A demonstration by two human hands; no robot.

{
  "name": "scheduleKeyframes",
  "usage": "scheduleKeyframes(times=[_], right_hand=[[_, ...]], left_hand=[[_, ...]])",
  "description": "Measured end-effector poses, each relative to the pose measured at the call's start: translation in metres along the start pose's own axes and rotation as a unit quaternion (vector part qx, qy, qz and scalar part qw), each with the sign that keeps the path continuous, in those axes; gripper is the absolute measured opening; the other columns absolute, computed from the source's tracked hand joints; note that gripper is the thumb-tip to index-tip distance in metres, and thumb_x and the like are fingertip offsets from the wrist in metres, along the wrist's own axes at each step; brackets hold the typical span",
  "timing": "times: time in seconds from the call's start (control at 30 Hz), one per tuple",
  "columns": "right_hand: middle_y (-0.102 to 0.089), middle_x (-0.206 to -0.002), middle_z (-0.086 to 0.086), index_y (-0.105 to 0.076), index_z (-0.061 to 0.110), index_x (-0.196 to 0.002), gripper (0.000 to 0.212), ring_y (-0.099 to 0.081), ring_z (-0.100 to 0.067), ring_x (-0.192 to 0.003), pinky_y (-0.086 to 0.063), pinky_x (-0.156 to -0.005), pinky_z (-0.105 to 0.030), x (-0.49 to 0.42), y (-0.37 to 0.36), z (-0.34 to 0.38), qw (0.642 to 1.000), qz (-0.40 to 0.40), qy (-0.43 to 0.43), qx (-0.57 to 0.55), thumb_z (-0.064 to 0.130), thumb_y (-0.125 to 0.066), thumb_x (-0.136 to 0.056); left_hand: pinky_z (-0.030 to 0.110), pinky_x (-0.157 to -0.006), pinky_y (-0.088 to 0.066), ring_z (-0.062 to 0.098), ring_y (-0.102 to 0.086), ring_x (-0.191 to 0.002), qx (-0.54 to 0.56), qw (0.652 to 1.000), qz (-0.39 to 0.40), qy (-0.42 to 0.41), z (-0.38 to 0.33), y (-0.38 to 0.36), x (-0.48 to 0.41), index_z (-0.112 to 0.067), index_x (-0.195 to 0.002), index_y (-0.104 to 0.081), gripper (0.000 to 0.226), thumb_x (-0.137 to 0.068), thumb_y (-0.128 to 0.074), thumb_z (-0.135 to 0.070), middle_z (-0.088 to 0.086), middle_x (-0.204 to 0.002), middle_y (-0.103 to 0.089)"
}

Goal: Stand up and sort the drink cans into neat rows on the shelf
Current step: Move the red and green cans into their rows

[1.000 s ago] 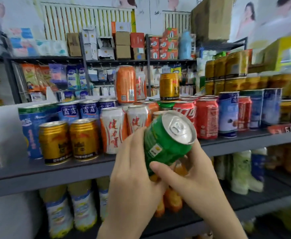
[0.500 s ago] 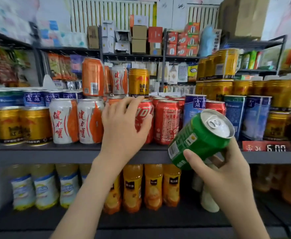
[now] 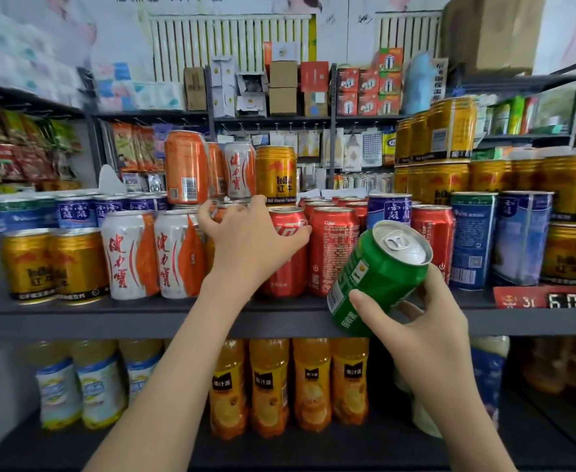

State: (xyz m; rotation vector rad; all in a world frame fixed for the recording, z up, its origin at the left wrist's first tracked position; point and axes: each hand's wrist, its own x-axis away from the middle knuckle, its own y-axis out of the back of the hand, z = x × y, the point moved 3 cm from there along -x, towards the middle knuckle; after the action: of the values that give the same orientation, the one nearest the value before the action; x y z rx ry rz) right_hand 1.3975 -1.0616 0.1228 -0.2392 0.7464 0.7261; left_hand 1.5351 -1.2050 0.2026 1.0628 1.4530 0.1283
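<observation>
My right hand grips a green can, tilted with its silver top facing me, in front of the grey shelf. My left hand reaches into the front row with fingers spread. Its thumb is by a white-and-orange can and its little finger touches a red cola can. What sits under the palm is hidden. Gold cans stand at the left, with blue cans to the right. An orange can and a gold can are stacked on top.
A red price tag hangs on the shelf edge at right. Stacked gold cans rise at the back right. Orange juice bottles and pale bottles fill the lower shelf. Boxes and snack packs line the racks behind.
My left hand let go of the green can and reached up to the front row of cans. My right hand carried the green can to the right. The view shifted left to right along the shelf.
</observation>
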Motion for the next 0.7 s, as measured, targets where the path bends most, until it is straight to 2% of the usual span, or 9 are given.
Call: scheduleKeyframes(times=[0.07, 0.2, 0.3, 0.37, 0.43, 0.5, 0.6, 0.67, 0.7], right_hand=[[-0.062, -0.11, 0.016, -0.055, 0.027, -0.121, 0.06, -0.057, 0.003, -0.103, -0.05, -0.083, -0.017, 0.0, -0.003, -0.001, 1.0, -0.003, 0.004, 0.007, 0.03, -0.079, -0.066], [-0.063, -0.108, 0.016, -0.056, 0.027, -0.117, 0.056, -0.058, 0.005, -0.1, -0.048, -0.078, -0.009, 0.0, -0.007, -0.001, 1.0, -0.008, 0.003, 0.008, 0.033, -0.078, -0.066], [-0.063, -0.106, 0.017, -0.057, 0.03, -0.114, 0.054, -0.058, 0.005, -0.098, -0.048, -0.076, -0.014, 0.0, -0.009, 0.002, 1.0, -0.015, -0.001, 0.01, 0.037, -0.076, -0.064], [-0.063, -0.104, 0.016, -0.057, 0.032, -0.11, 0.051, -0.058, 0.005, -0.096, -0.047, -0.075, -0.015, 0.001, -0.01, 0.004, 1.0, -0.018, -0.003, 0.011, 0.039, -0.075, -0.063], [-0.063, -0.101, 0.016, -0.055, 0.036, -0.103, 0.043, -0.058, 0.007, -0.093, -0.047, -0.07, -0.01, 0.003, -0.012, 0.005, 1.0, -0.016, -0.007, 0.012, 0.037, -0.075, -0.065], [-0.063, -0.099, 0.016, -0.054, 0.037, -0.099, 0.038, -0.057, 0.009, -0.091, -0.044, -0.068, -0.004, 0.005, -0.014, 0.007, 1.0, -0.013, -0.008, 0.016, 0.034, -0.074, -0.067], [-0.063, -0.098, 0.014, -0.055, 0.034, -0.101, 0.039, -0.056, 0.008, -0.091, -0.043, -0.069, -0.002, 0.008, -0.021, 0.011, 1.0, -0.009, 0.004, 0.028, 0.033, -0.074, -0.068], [-0.063, -0.098, 0.014, -0.056, 0.032, -0.103, 0.039, -0.057, 0.007, -0.09, -0.046, -0.07, -0.006, 0.009, -0.029, 0.015, 1.0, 0.002, 0.008, 0.03, 0.033, -0.075, -0.069], [-0.062, -0.099, 0.014, -0.056, 0.032, -0.104, 0.039, -0.058, 0.006, -0.091, -0.048, -0.072, -0.01, 0.009, -0.035, 0.017, 0.999, 0.008, 0.01, 0.033, 0.035, -0.075, -0.069]], left_hand=[[0.049, -0.11, -0.003, 0.021, -0.042, -0.126, 0.03, 0.999, -0.027, -0.004, 0.001, 0.0, 0.003, -0.02, -0.132, -0.045, 0.076, -0.076, -0.045, -0.073, -0.001, -0.123, -0.058], [0.041, -0.107, -0.001, 0.016, -0.036, -0.127, 0.085, 0.993, -0.082, -0.015, 0.002, 0.002, 0.012, -0.024, -0.129, -0.05, 0.069, -0.076, -0.053, -0.069, -0.001, -0.127, -0.054], [0.037, -0.105, -0.003, 0.011, -0.034, -0.123, 0.14, 0.983, -0.116, -0.023, 0.004, 0.003, 0.016, -0.025, -0.126, -0.053, 0.069, -0.073, -0.054, -0.069, -0.002, -0.122, -0.053], [0.038, -0.104, -0.007, 0.003, -0.031, -0.115, 0.182, 0.973, -0.141, -0.025, 0.005, 0.006, 0.018, -0.028, -0.122, -0.055, 0.066, -0.069, -0.054, -0.067, -0.01, -0.109, -0.049], [0.039, -0.103, -0.011, -0.006, -0.022, -0.102, 0.231, 0.959, -0.161, -0.019, 0.006, 0.014, 0.022, -0.029, -0.12, -0.056, 0.062, -0.069, -0.057, -0.064, -0.024, -0.097, -0.036], [0.04, -0.103, -0.015, -0.011, -0.015, -0.097, 0.274, 0.946, -0.173, -0.012, 0.008, 0.023, 0.027, -0.03, -0.12, -0.055, 0.06, -0.069, -0.059, -0.062, -0.033, -0.094, -0.025], [0.046, -0.108, -0.024, 0.0, -0.032, -0.114, 0.359, 0.92, -0.157, 0.01, 0.016, 0.043, 0.033, -0.051, -0.109, -0.048, 0.051, -0.064, -0.057, -0.072, -0.035, -0.099, -0.029], [0.048, -0.099, -0.041, 0.012, -0.046, -0.116, 0.412, 0.899, -0.144, 0.026, 0.025, 0.058, 0.037, -0.06, -0.102, -0.046, 0.049, -0.058, -0.057, -0.079, -0.029, -0.107, -0.044], [0.046, -0.093, -0.046, 0.013, -0.05, -0.114, 0.431, 0.891, -0.14, 0.036, 0.031, 0.064, 0.038, -0.059, -0.105, -0.049, 0.054, -0.056, -0.059, -0.078, -0.021, -0.112, -0.051]])
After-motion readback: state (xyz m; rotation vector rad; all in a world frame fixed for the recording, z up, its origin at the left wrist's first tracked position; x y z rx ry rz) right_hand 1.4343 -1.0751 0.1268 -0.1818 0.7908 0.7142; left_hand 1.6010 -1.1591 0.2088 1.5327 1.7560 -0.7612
